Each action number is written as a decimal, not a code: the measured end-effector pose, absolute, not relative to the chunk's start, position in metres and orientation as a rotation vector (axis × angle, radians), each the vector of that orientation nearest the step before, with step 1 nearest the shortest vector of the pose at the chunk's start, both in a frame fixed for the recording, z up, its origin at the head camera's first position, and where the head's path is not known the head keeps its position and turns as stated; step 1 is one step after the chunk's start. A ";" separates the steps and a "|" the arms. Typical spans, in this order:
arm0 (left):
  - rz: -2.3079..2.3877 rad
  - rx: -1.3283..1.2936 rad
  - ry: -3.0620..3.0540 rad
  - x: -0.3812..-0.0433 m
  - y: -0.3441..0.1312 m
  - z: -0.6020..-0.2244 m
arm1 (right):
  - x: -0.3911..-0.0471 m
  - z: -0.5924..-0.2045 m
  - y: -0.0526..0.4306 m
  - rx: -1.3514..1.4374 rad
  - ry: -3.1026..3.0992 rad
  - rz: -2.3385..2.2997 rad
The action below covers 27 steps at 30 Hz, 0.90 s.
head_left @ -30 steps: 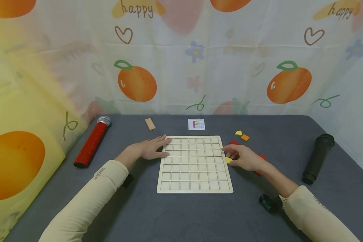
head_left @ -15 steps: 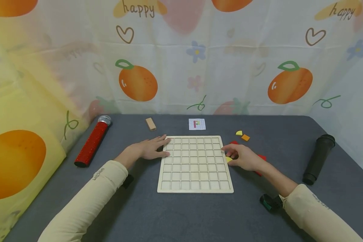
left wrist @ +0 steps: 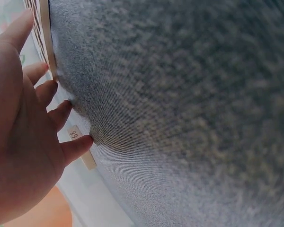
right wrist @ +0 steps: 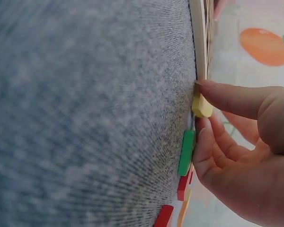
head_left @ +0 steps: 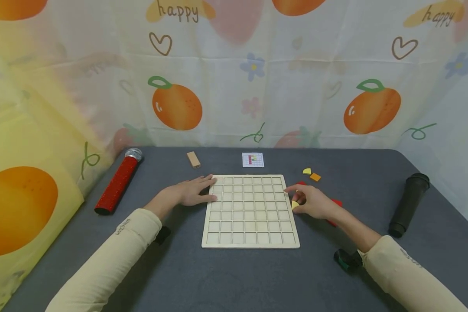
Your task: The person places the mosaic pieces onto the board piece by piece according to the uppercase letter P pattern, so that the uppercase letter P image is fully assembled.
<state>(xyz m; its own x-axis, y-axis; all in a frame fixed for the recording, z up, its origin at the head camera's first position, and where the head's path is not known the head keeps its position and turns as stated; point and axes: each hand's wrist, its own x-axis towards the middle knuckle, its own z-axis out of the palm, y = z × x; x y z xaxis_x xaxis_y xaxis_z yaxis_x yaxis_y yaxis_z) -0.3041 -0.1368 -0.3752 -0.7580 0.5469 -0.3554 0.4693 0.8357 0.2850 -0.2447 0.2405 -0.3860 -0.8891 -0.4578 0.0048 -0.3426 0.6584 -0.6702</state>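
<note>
A pale wooden grid board [head_left: 251,212] lies flat in the middle of the table in the head view. My left hand [head_left: 191,192] rests at its upper left edge, fingers spread and fairly straight; the left wrist view shows the thumb and fingertips of this hand [left wrist: 31,127] along the board's side. Beside the board's right edge, my right hand [head_left: 313,203] pinches a yellow rounded block [head_left: 294,205] between thumb and fingers. The right wrist view shows that yellow block [right wrist: 202,105] close to the board's side, with a green block [right wrist: 186,152] just below the fingers.
Red blocks [head_left: 337,202] lie partly hidden around the right hand. Beyond it are a small yellow block [head_left: 307,171] and an orange block [head_left: 315,177]. A printed pattern card [head_left: 253,160] and a wooden block [head_left: 193,160] lie behind the board. Red [head_left: 118,184] and black [head_left: 409,204] microphones flank it.
The yellow block in my right hand has tipped up a little from lying flat. Both hands stay in nearly the same places beside the board.
</note>
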 end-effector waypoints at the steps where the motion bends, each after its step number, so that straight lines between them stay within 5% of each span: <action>1: 0.243 0.752 2.588 -0.304 -0.138 -0.376 | -0.245 -0.386 0.241 -0.653 2.702 -1.055; 27: 0.249 0.798 2.581 -0.307 -0.139 -0.379 | -0.265 -0.369 0.257 -0.366 2.666 -1.250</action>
